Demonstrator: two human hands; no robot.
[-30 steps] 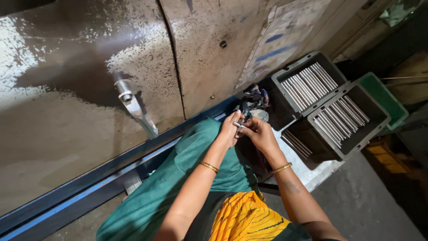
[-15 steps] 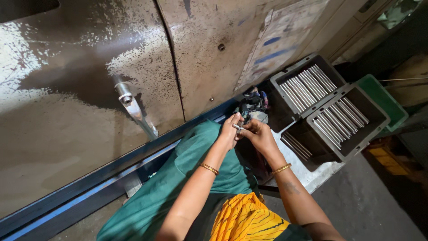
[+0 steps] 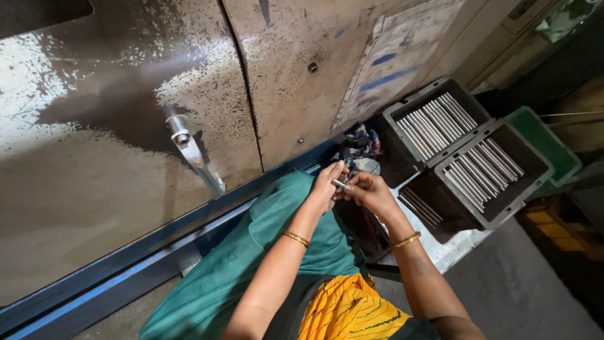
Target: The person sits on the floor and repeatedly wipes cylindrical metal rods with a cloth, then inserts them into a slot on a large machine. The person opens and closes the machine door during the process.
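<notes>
Little changed vs a sec ago: both hands stayed together over the lap. Left hand (image 3: pixel 326 186) & right hand (image 3: pixel 371 193) each pinched an end of a thin metal rod (image 3: pixel 340 184). Grey rod trays (image 3: pixel 478 170) sat just right of the right hand, rag bundle (image 3: pixel 360 150) just beyond the hands.

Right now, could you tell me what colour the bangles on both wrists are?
Gold, on both bangles, in the head view.

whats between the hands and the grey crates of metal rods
In the head view, a crumpled multicoloured rag lies between the hands and the nearest grey plastic crate of metal rods, beside the blue rail.
</notes>
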